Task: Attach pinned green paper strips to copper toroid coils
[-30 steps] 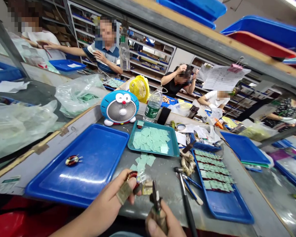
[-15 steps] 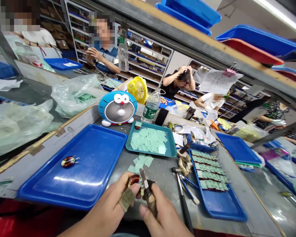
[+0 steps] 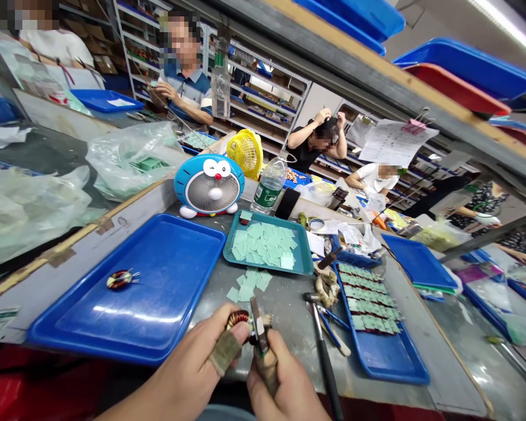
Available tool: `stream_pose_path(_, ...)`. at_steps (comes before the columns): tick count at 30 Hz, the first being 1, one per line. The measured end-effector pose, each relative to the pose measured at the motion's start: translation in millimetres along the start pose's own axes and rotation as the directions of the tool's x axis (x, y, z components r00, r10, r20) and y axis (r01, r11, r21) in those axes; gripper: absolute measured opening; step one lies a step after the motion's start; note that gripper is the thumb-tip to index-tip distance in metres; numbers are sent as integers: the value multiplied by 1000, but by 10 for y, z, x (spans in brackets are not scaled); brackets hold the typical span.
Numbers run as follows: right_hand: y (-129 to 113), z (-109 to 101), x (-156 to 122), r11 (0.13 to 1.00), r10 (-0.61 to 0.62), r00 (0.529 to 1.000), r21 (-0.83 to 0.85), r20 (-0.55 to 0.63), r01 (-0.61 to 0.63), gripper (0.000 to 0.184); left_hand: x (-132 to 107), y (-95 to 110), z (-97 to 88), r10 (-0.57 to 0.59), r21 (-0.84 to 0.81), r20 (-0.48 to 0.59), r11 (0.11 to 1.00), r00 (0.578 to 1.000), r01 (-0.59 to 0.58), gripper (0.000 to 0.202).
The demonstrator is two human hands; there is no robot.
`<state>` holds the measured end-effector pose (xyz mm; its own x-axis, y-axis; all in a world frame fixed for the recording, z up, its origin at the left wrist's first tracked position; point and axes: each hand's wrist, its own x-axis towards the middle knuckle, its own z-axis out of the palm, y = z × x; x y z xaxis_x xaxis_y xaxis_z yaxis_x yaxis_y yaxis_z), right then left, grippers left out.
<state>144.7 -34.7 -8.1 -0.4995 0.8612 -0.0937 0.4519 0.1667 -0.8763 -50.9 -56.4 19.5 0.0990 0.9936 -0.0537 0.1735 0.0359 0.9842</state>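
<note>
My left hand (image 3: 201, 346) is closed around a small toroidal coil (image 3: 237, 318) wound in copper wire, pinched between thumb and fingers. A worn cloth wrap (image 3: 225, 352) covers part of that thumb. In my right hand (image 3: 287, 380) is a hand tool (image 3: 258, 326) with a flat metal end and a wrapped grip; its exact kind is unclear. The metal end points up, right beside the coil, and whether they touch is hidden by my fingers. Another coil (image 3: 119, 279) with wire leads lies in the large blue tray (image 3: 158, 316) on the left.
A teal tray (image 3: 307, 266) holds thin green squares, with some loose in front. At right lie a hammer (image 3: 326, 351), pliers (image 3: 335, 333) and a blue tray (image 3: 392, 365) with rows of green-topped coils. A cartoon fan (image 3: 217, 186) and water bottle (image 3: 269, 184) stand behind. Shelving (image 3: 377, 76) hangs overhead.
My right thumb has drawn in closer around the tool's grip. The coil stays in my left hand beside the metal end. The view has shifted slightly.
</note>
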Motion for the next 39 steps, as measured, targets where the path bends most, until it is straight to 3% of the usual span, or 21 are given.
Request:
stream_pose_path(2, -91, -9, 1, 992, 37, 999, 117, 2, -37, 32, -6, 31, 8, -7, -38, -17, 999, 1000, 7, 39)
stream_pose_path(5, -186, -36, 24, 930, 166, 966, 296, 196, -220, 23, 0, 23, 10, -41, -71, -6, 997, 999, 41, 43)
stream_pose_path(7, -210, -49, 55, 918, 171, 964, 322, 205, -231, 22, 9, -6, 2, -59, -53, -9, 997, 998, 58, 43)
stream_pose_path(10, -233, -72, 112, 974, 87, 991, 202, 100, -106, 33, 28, -45, -21, -51, 39, -45, 998, 998, 53, 42)
stream_pose_path(14, -279, -123, 154, 992, 33, 978, 110, 206, -57, 50, 75, -70, -48, -15, 156, -61, 988, 998, 24, 38)
stream_pose_path(19, -254, -75, 129, 998, 60, 986, -21, 158, -57, 58, 137, -108, -31, 6, 139, -58, 990, 998, 2, 37)
stream_pose_path(25, -154, 81, 114, 990, 23, 998, -139, 67, -14, 59, 136, -109, -45, -13, 138, -91, 990, 996, 25, 39)
stream_pose_path(29, -158, 71, 120, 969, 11, 998, -245, 57, 3, 64, 111, -69, -106, -2, 141, -49, 990, 999, 9, 40)
stream_pose_path(33, -188, 48, 144, 972, -25, 995, -228, 97, 47, 52, 96, -36, -127, 14, 145, -79, 989, 997, -3, 41)
stream_pose_path(39, -179, 57, 161, 959, -27, 998, -280, 60, 43, 55, 77, -40, -62, 36, 136, -145, 991, 989, -16, 41)
